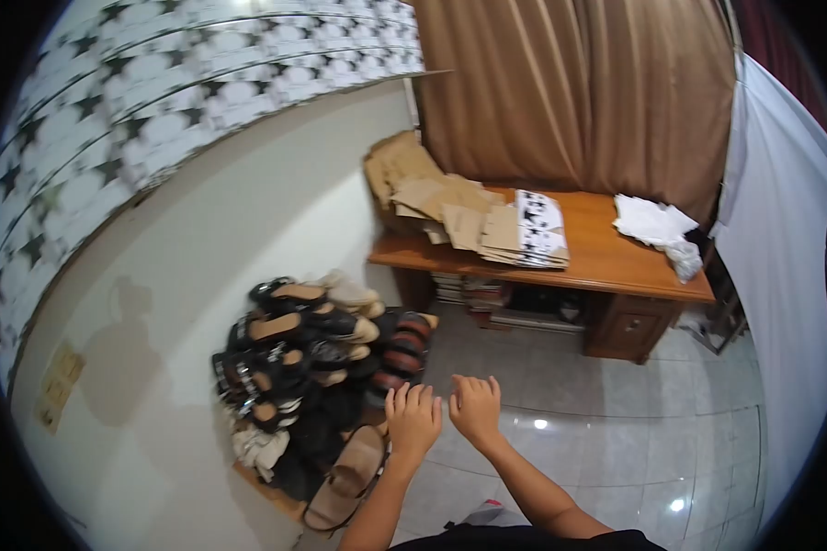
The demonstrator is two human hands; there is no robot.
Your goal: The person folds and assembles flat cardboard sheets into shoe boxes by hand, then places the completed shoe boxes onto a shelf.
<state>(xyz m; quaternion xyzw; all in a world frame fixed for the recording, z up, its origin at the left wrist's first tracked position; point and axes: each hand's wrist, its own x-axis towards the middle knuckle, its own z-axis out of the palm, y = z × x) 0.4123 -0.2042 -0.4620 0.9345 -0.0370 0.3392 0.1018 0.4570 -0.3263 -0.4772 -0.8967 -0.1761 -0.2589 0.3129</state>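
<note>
here, left hand (413,421) and right hand (475,410) are hovering empty, grip half-open; a slide sandal (343,489) is looking light, liftable by strap (348,478).

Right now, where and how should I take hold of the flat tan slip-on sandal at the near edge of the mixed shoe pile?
I'd take the tan sandal by its raised middle strap, from above with the left hand; it appears to lie footbed up at the shoe pile's near edge, its strap uncovered.
</note>
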